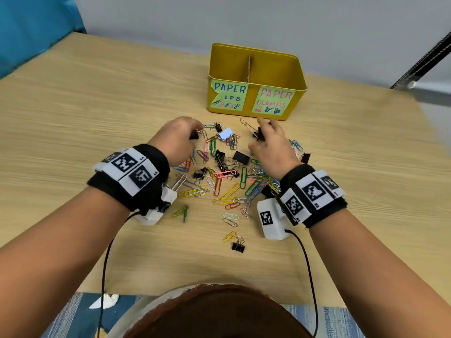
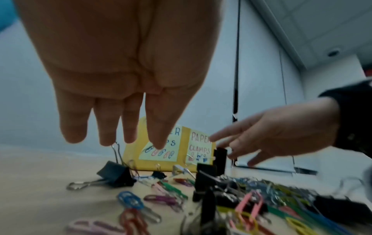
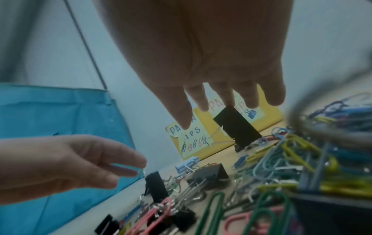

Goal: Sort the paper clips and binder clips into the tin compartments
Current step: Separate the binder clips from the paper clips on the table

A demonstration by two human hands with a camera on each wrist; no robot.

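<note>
A yellow tin (image 1: 296,98) stands at the back of the table. A divider (image 1: 249,67) splits it into a left part labelled for paper clips and a right part labelled for paper clamps. A loose pile of coloured paper clips and black binder clips (image 1: 227,172) lies in front of it. My left hand (image 1: 195,132) pinches the raised wire handle of a black binder clip (image 2: 114,174) at the pile's far left. My right hand (image 1: 262,132) holds another black binder clip (image 3: 237,127) just above the table, close to the tin's front (image 3: 269,117).
A white binder clip (image 1: 225,134) lies between my hands. One small black binder clip (image 1: 238,246) and a yellow paper clip (image 1: 229,236) lie apart, nearer to me. A blue cloth (image 1: 31,25) hangs at the far left, and a black pole (image 1: 424,54) slants at the far right.
</note>
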